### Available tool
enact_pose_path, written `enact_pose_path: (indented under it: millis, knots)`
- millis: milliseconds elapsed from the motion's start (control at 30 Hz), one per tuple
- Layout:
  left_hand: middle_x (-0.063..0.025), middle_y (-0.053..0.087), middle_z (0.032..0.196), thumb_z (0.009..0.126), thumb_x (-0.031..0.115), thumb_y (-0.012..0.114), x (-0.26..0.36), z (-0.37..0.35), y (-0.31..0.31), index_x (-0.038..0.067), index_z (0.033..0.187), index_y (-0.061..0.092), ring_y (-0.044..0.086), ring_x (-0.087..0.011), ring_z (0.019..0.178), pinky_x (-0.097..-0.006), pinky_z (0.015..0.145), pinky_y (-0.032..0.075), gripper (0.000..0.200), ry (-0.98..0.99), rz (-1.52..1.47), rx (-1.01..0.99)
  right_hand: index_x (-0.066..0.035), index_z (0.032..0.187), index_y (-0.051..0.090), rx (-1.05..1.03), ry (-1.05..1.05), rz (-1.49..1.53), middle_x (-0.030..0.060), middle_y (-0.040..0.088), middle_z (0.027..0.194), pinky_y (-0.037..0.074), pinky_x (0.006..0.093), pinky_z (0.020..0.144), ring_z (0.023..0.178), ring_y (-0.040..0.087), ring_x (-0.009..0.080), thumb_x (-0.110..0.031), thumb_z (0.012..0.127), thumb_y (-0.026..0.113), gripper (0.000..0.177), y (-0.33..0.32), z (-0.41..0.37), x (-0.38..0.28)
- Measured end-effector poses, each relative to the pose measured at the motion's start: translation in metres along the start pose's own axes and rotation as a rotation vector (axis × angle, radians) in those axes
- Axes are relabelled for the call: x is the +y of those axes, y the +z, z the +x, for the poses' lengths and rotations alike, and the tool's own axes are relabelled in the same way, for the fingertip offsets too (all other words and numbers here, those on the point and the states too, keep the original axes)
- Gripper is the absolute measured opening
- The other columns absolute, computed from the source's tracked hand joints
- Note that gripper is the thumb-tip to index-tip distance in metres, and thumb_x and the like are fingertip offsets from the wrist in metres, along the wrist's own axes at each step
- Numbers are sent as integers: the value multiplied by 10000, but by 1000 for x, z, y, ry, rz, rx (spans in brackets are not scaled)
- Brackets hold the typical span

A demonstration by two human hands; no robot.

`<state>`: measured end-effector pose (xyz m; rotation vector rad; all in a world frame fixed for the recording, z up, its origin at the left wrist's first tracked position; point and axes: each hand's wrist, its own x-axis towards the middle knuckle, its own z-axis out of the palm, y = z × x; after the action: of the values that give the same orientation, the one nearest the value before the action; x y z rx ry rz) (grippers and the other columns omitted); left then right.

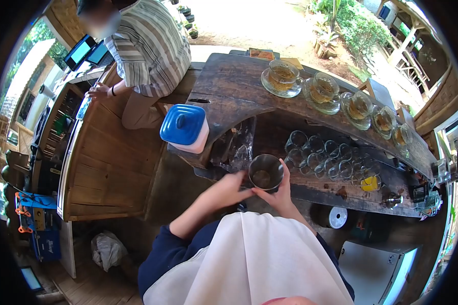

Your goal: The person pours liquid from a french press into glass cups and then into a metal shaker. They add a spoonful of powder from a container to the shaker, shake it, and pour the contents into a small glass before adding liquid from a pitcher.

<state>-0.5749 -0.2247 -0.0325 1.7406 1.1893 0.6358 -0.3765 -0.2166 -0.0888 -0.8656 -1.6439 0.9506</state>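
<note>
A deep round metal cup [259,178] is held out over the lower shelf, its mouth facing up toward me. My right hand [281,190] is wrapped round its right side and underside. Against the cup's lower left is my left hand [224,192], its fingers smeared by motion. Just beyond the cup, a crumpled clear plastic bag [239,140] lies on the shelf. Rows of empty drinking glasses [318,152] stand to the right of the cup.
Several glass cups of tea on saucers [283,76] line the curved wooden counter [229,76]. A white canister with a blue lid [183,127] stands at its left end. Something yellow [370,184] sits among the glasses. Another person [150,48] sits at the left by a laptop.
</note>
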Motion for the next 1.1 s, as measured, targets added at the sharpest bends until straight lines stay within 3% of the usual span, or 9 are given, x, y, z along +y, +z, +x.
enact_pose_path:
  millis: [100,133,267,433,533,767,900,933,1100]
  knots:
    - [-237,643,796,816,139,607,19,2,-31,-54,879,605,640,-385,786,-400,695,503,203,-25,101,114,-8,1388,212,-5,57,12,171,459,1273,395,368,990,1177,499,260,-189,638,855,1004,-4,4,-12]
    - [-190,641,743,845,119,575,10,7,-33,-25,934,596,657,-270,699,-356,620,488,171,-15,187,256,-8,1388,212,-3,53,12,171,459,1273,395,368,990,1177,499,260,-189,638,855,1004,-7,4,-15]
    - [-211,631,763,857,154,593,-26,32,-32,-13,944,587,641,-328,722,-392,653,488,188,-120,251,495,-15,1392,204,-5,35,-152,174,470,1264,402,362,984,1167,512,259,-173,647,848,998,-11,4,-22]
    - [-216,636,817,824,300,651,-62,42,-16,13,985,573,635,-361,809,-438,741,484,338,-260,735,620,-24,1402,182,-10,56,-203,162,447,1295,401,367,984,1168,512,251,-180,643,855,1027,-14,-1,-24]
    - [-219,630,799,806,349,662,-56,42,-20,7,942,586,633,-371,791,-429,738,491,375,-421,629,480,-17,1404,177,-36,98,-60,160,422,1314,393,369,989,1177,496,251,-201,642,859,1039,-18,-7,-20]
    - [-226,646,772,813,300,625,-36,18,-30,-33,827,640,637,-375,734,-415,674,496,333,-277,322,425,4,1362,280,14,-3,-424,228,384,1317,327,430,1026,1235,388,349,-326,680,816,929,-40,-23,-55]
    - [-122,593,641,813,211,587,-25,3,-33,-50,795,633,562,-174,616,-343,577,440,266,-250,122,411,-26,1312,372,75,-105,-643,190,387,1324,311,423,1006,1230,370,349,-343,728,767,773,-48,-13,-72]
    - [-87,565,610,817,198,582,-21,-2,-34,-58,785,624,520,-123,592,-318,549,420,261,-246,58,391,-49,1211,487,167,-138,-701,136,491,1233,318,404,970,1148,456,291,-317,764,731,575,-48,-9,-82]
    - [-31,523,589,850,156,560,19,-36,-45,-50,749,595,477,-73,583,-268,531,389,232,-177,43,269,-75,1004,626,248,-118,-487,25,638,799,427,362,778,713,583,183,-167,793,689,239,-61,20,-103]
